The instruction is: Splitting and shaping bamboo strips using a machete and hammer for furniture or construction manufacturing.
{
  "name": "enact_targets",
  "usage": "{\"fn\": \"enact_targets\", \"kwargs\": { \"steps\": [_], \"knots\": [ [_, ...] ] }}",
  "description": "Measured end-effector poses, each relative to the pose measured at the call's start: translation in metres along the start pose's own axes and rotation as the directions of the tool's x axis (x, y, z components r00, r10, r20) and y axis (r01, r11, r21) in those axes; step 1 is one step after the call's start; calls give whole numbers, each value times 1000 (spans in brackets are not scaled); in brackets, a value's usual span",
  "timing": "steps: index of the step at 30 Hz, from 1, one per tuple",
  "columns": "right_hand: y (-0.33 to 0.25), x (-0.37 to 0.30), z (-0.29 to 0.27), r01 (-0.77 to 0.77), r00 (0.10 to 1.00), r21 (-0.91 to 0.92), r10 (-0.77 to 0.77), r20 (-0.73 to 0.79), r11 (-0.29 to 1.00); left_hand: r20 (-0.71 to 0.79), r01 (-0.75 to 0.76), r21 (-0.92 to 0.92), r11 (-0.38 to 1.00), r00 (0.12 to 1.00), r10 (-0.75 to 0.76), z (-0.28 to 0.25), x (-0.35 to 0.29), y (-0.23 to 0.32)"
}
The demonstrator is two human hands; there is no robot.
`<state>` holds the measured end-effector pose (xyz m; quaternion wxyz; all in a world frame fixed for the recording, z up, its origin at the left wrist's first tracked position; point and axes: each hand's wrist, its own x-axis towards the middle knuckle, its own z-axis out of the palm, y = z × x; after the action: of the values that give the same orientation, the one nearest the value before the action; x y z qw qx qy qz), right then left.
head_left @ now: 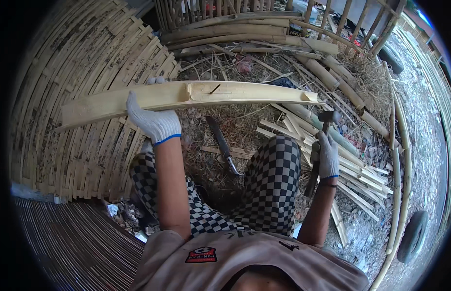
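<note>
A long split bamboo half [138, 98] lies crosswise in front of me, its hollow side showing. My left hand [155, 121], in a white knitted glove with a blue cuff, is closed around its near edge, left of the middle. A thin dark piece like a nail or chisel [214, 89] rests against the hollow, right of a node. My right hand [328, 157], gloved the same way, grips a hammer [329, 117] by its handle, the head pointing up, apart from the bamboo. On the ground between my knees lies a large knife [219, 141], dark-bladed.
At the left a woven bamboo panel [65, 63] stretches under the bamboo's end. Several pale split strips [356, 177] are piled beside my right arm. Bamboo poles [225, 34] lie along a slatted fence at the back. A tyre [412, 236] sits at the far right.
</note>
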<state>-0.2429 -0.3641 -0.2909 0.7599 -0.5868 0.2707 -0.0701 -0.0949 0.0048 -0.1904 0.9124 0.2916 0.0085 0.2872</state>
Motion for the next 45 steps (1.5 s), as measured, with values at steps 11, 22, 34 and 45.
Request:
{"fn": "enact_targets", "kwargs": {
  "steps": [11, 22, 34, 45],
  "knots": [
    [6, -22, 248, 22, 754, 17, -28, 656, 1000, -146, -70, 101, 992, 986, 84, -110, 42, 39],
    [79, -30, 285, -37, 683, 55, -15, 730, 998, -167, 115, -22, 993, 979, -117, -192, 50, 3],
    [152, -39, 292, 601, 679, -221, -344, 648, 768, -403, -90, -50, 995, 913, 63, -239, 55, 0],
    [135, -49, 293, 667, 673, -271, -405, 619, 694, -299, -64, -48, 997, 953, 46, -232, 54, 6]
  ]
}}
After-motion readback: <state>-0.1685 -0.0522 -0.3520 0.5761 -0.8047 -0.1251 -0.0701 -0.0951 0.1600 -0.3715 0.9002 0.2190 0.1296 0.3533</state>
